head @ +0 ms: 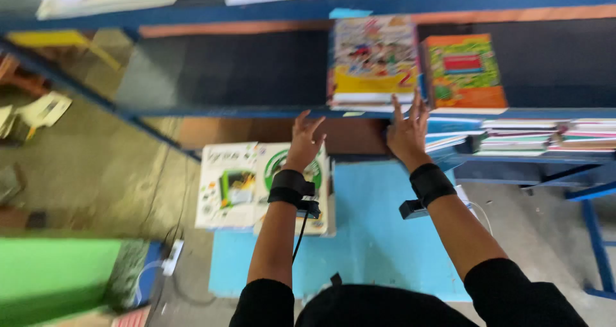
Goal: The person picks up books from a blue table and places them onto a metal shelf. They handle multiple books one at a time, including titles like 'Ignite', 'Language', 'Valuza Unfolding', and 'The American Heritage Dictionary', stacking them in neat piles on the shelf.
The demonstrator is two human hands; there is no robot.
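My left hand is raised with fingers spread, empty, just below the front edge of the blue metal shelf. My right hand is also empty, fingers apart, its tips touching the bottom of a stack of colourful books that lies on the shelf. An orange and green book stack lies just right of it. Both wrists wear black bands with small devices.
Below my arms a light blue surface carries two white and green book stacks. More flat stacks of books fill a lower shelf at right. A green object stands at lower left, with concrete floor around.
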